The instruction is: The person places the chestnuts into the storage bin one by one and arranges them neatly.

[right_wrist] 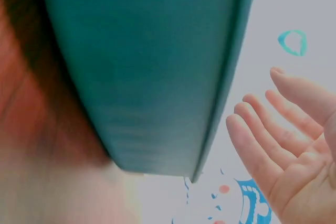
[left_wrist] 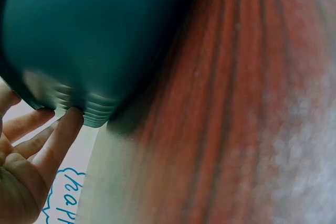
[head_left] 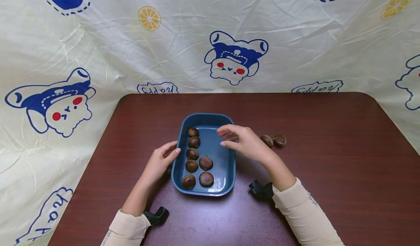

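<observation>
A blue rectangular tray (head_left: 216, 147) lies lengthwise on the table with several brown chestnuts (head_left: 192, 153) inside. Most of them form a column along its left wall; two chestnuts (head_left: 206, 171) sit beside that column near the front. My left hand (head_left: 160, 160) rests against the tray's left side, fingertips on the outer wall and thumb near the rim. Over the tray's right rim hovers my right hand (head_left: 244, 142), fingers loosely bent and apart from the thumb; the right wrist view shows nothing between them. Just right of that hand, two more chestnuts (head_left: 273, 141) lie together on the table.
The dark reddish-brown wooden table (head_left: 328, 165) has rounded far corners. Behind and beside it hangs a pale cloth (head_left: 183, 56) printed with cartoon figures and orange slices. A black wrist camera mount (head_left: 261, 188) sits under the right sleeve, another mount (head_left: 157, 216) at the left.
</observation>
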`<state>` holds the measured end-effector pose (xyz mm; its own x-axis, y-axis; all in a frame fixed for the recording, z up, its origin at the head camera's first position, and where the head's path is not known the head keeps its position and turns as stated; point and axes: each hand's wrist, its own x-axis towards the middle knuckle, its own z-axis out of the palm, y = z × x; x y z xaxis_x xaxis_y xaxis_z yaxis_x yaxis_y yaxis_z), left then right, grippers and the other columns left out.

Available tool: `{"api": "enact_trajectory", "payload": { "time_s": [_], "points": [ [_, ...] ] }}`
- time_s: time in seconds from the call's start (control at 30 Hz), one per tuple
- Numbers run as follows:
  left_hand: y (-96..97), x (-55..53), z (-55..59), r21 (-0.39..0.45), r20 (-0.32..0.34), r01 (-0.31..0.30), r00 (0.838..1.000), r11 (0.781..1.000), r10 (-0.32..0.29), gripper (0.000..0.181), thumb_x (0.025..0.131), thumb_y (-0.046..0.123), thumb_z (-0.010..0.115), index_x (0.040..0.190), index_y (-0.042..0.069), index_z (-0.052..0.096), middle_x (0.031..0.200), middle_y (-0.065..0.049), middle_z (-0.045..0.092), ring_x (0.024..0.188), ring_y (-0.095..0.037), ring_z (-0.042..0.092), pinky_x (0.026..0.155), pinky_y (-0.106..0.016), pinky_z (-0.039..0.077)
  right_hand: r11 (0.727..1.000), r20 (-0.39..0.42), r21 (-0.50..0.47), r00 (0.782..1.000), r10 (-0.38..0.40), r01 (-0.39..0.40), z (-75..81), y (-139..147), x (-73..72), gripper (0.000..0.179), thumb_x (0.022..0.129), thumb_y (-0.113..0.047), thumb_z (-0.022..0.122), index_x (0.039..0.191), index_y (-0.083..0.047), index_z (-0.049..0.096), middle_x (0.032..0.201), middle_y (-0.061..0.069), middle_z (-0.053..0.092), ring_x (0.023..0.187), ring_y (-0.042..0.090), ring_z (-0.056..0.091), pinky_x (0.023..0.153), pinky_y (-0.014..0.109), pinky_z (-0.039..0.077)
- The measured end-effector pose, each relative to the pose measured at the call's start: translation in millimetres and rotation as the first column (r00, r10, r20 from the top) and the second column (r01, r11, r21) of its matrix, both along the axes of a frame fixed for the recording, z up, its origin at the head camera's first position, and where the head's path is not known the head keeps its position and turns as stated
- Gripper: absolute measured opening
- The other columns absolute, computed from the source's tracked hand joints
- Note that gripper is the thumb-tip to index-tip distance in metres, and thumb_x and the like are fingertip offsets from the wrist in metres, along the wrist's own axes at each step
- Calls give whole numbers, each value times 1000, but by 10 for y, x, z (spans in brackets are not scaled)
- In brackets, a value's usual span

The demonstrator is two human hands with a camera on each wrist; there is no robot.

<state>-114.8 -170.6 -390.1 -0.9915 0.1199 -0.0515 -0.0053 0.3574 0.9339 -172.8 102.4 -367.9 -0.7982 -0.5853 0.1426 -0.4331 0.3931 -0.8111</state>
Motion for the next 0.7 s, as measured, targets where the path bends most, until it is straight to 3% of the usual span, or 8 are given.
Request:
{"api": "enact_trajectory", "payload": {
  "time_s": [0.4,0.7],
  "points": [
    [-4,-11,-13,-10,-15,7,1000,1000,-7,38,91,13,53,124,-5,49,111,-25,56,98,-37,57,80,-41,48,985,-27,-26,985,-173,172,68,561,-74,33,85,-15,63,116,-7,55,108,9,60,97,21,57,86,38,45],
    [-5,-8,6,-15,-9,1,1000,1000,-1,38,91,13,54,124,-5,49,111,-24,57,97,-37,57,80,-42,48,966,-20,4,966,-258,259,36,1033,-135,34,86,-16,61,117,-4,53,110,10,58,99,24,55,78,16,43]
  ]
}}
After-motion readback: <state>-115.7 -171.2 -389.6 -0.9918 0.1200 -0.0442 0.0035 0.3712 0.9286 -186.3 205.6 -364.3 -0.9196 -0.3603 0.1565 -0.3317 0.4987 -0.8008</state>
